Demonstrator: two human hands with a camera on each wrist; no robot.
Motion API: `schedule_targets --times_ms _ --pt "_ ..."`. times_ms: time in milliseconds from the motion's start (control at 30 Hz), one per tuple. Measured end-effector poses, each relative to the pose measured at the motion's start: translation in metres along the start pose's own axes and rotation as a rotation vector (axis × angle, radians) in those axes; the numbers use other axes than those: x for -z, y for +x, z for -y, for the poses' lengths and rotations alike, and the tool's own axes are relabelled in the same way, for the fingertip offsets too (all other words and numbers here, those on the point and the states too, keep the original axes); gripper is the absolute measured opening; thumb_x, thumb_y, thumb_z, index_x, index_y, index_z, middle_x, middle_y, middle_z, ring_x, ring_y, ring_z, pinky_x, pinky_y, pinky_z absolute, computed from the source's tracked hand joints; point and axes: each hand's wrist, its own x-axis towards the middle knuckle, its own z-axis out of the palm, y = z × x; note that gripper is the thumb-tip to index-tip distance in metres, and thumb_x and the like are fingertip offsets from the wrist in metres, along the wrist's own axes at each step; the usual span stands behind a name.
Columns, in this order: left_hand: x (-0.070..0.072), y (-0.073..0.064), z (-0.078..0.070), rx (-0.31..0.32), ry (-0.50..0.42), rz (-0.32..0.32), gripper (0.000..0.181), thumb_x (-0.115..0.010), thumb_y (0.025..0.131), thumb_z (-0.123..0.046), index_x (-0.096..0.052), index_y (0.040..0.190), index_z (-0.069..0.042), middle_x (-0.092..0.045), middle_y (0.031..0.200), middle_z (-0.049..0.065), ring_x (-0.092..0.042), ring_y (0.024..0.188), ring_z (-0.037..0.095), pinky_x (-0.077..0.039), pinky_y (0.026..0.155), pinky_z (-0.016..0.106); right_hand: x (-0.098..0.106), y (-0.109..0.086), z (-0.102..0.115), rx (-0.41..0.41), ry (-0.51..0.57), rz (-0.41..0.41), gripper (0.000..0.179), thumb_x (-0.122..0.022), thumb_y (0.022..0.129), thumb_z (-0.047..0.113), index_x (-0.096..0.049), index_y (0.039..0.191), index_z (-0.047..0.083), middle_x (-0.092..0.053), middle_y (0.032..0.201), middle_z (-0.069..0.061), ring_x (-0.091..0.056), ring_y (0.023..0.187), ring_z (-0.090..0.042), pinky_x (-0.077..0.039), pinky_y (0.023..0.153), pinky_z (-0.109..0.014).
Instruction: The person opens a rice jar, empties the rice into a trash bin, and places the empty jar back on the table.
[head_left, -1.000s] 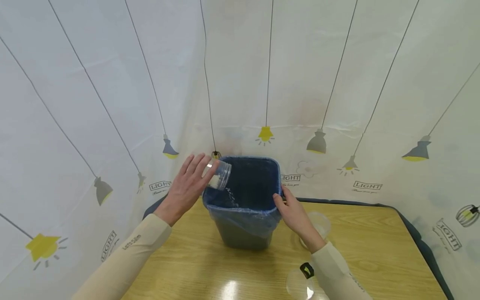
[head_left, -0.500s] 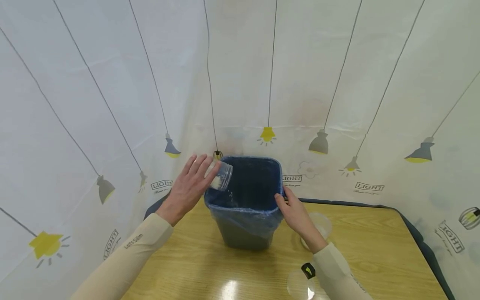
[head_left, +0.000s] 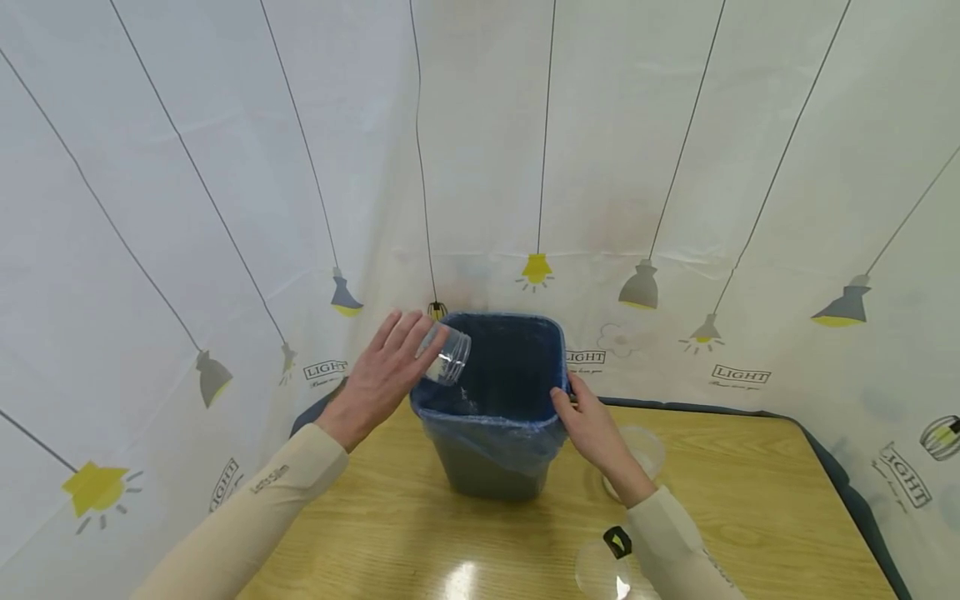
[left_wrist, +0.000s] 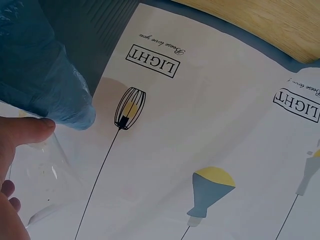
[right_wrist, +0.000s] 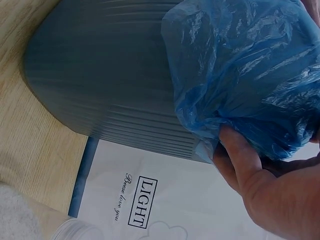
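My left hand (head_left: 381, 377) grips a clear plastic jar (head_left: 455, 357) over the left side of a grey trash can (head_left: 491, 471). The jar lies tipped, its threaded mouth facing right and down, and white grains (head_left: 467, 395) fall from it into the can. A blue bag (head_left: 487, 432) lines the can and folds over its rim. In the left wrist view the thumb (left_wrist: 30, 130) and part of the clear jar (left_wrist: 47, 175) show beside the bag. My right hand (head_left: 598, 433) holds the can's right rim, pinching the bunched bag (right_wrist: 235, 100) in the right wrist view.
Behind my right wrist stands another clear jar (head_left: 647, 450), with white contents (right_wrist: 17, 217) in the right wrist view. A round clear lid (head_left: 598, 571) with a black label lies on the wooden table (head_left: 375, 533) near the right sleeve. A lamp-print sheet (head_left: 480, 167) hangs behind.
The jar in my left hand has moved slightly right and tipped further, and less white content shows inside it. My right hand keeps its hold on the rim.
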Motion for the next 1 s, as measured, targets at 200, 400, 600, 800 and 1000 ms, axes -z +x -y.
schedule_targets --times_ms 200,400,600,800,1000 --pt "0.0000 0.0006 0.0005 -0.025 0.012 -0.006 0.090 -0.086 0.079 0.001 -0.039 0.156 -0.007 -0.043 0.151 0.023 -0.039 0.141 0.040 -0.015 0.126 0.052 -0.0005 0.0001 -0.0002 0.004 0.007 0.003 0.064 -0.043 0.111 0.039 -0.027 0.162 0.003 -0.040 0.160 -0.023 -0.049 0.138 -0.043 -0.043 0.110 -0.057" --pt "0.0029 0.0017 0.0001 -0.058 0.056 0.007 0.093 -0.090 0.077 -0.005 -0.040 0.155 -0.007 -0.044 0.152 0.021 -0.037 0.143 0.039 -0.015 0.126 0.052 -0.0010 0.0001 -0.0007 0.001 0.002 -0.005 0.065 -0.043 0.111 0.039 -0.027 0.162 0.003 -0.039 0.160 -0.023 -0.048 0.139 -0.043 -0.043 0.110 -0.057" --pt "0.0057 0.0049 -0.0033 -0.075 0.122 0.000 0.096 -0.092 0.074 -0.010 -0.041 0.155 -0.008 -0.041 0.153 0.021 -0.038 0.144 0.038 -0.017 0.125 0.052 -0.0012 0.0006 -0.0002 -0.003 0.001 -0.012 0.063 -0.044 0.111 0.037 -0.028 0.162 0.002 -0.040 0.159 -0.024 -0.048 0.139 -0.043 -0.042 0.111 -0.058" --pt "0.0043 0.0073 -0.0055 -0.109 0.192 -0.033 0.091 -0.090 0.077 -0.012 -0.043 0.154 -0.008 -0.043 0.154 0.020 -0.040 0.145 0.035 -0.019 0.125 0.050 -0.0012 0.0007 -0.0016 -0.006 -0.005 -0.015 0.061 -0.044 0.111 0.035 -0.029 0.161 0.003 -0.041 0.159 -0.024 -0.049 0.137 -0.043 -0.043 0.110 -0.057" --pt "0.0060 0.0092 -0.0054 -0.140 0.244 -0.010 0.093 -0.089 0.075 -0.013 -0.041 0.156 -0.008 -0.039 0.156 0.021 -0.036 0.147 0.035 -0.017 0.126 0.049 -0.0016 0.0002 -0.0016 0.005 0.004 -0.013 0.061 -0.044 0.111 0.034 -0.029 0.161 0.002 -0.040 0.159 -0.024 -0.049 0.138 -0.044 -0.043 0.110 -0.057"
